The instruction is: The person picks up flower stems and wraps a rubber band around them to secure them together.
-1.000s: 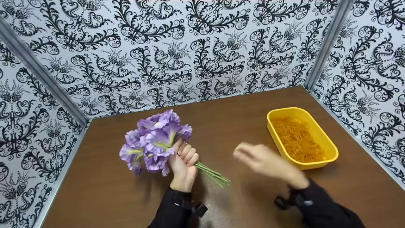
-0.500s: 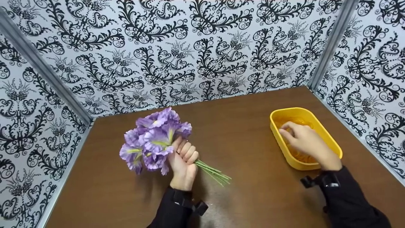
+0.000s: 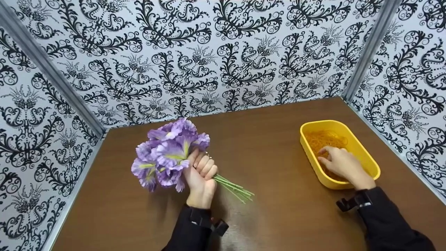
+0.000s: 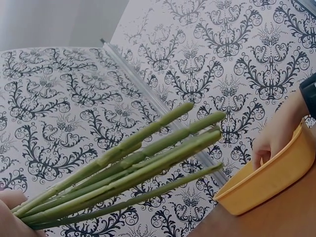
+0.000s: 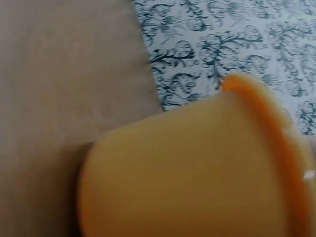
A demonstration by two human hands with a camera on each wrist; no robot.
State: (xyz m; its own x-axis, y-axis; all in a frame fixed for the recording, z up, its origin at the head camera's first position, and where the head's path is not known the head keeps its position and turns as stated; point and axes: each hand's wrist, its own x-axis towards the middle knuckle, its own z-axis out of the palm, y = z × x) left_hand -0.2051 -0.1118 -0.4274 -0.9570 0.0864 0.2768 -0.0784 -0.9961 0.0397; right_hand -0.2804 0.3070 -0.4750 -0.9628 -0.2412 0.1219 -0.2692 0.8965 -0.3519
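My left hand (image 3: 202, 179) grips a bunch of purple artificial flowers (image 3: 170, 151) by their stems, fingers wrapped round them. The blossoms lean to the left, and the green stem ends (image 3: 235, 188) stick out to the right of the fist. In the left wrist view these stems (image 4: 123, 170) fan out from the hand. My right hand (image 3: 343, 165) reaches down into a yellow plastic box (image 3: 362, 153), thumb and forefinger bent toward a heap of thin orange rubber bands (image 3: 322, 138). I cannot tell whether its fingertips hold any band.
The box stands on the right of a brown wooden table (image 3: 268, 146). Patterned black-and-white panels (image 3: 226, 59) enclose the table at the back and both sides. In the right wrist view the box's outer wall (image 5: 187, 173) fills much of the picture.
My right hand has moved right from over the table to the box, then lower into the rubber bands. My left hand keeps its grip on the flowers, nearly still.
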